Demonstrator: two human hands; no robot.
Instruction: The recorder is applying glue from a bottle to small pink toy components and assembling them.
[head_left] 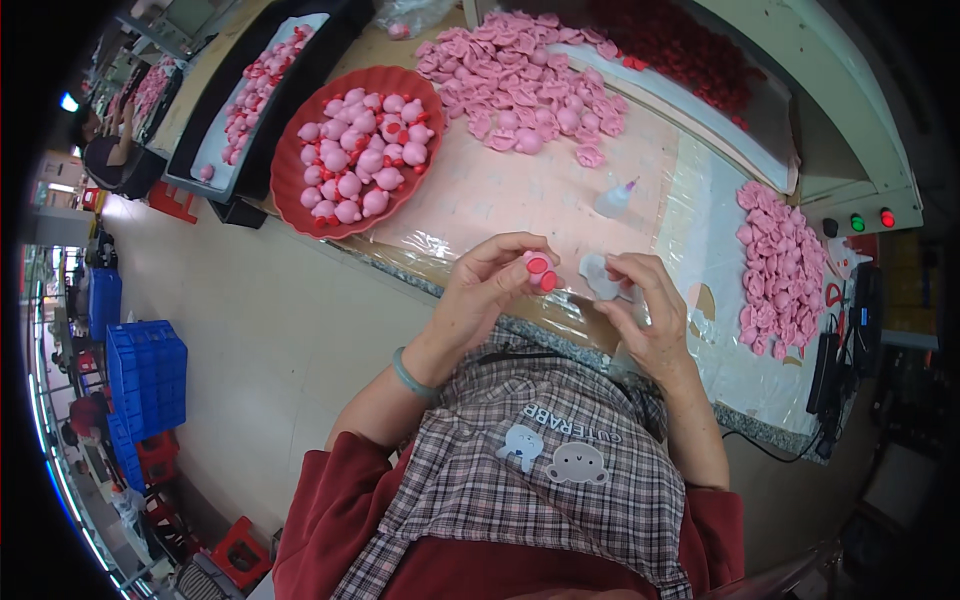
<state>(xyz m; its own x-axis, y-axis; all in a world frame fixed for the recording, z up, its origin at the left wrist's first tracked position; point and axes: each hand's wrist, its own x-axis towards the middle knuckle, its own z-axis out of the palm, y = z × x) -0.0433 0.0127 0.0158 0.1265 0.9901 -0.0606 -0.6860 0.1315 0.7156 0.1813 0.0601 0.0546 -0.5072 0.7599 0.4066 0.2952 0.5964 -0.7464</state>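
My left hand pinches a small pink plastic piece with two red ovals on its face. Close by on the right, my right hand has its thumb and fingers curled around a pale whitish piece whose kind I cannot make out. Beyond both hands, a small translucent squeeze bottle with a thin pointed tip stands on the worktop. A red fluted bowl at the left holds many round pink pieces with red parts.
A large heap of pink pieces lies at the back, another pile at the right. A black-edged tray stands past the bowl. Dark cables and a black power strip sit at the right edge. Blue crates stand on the floor.
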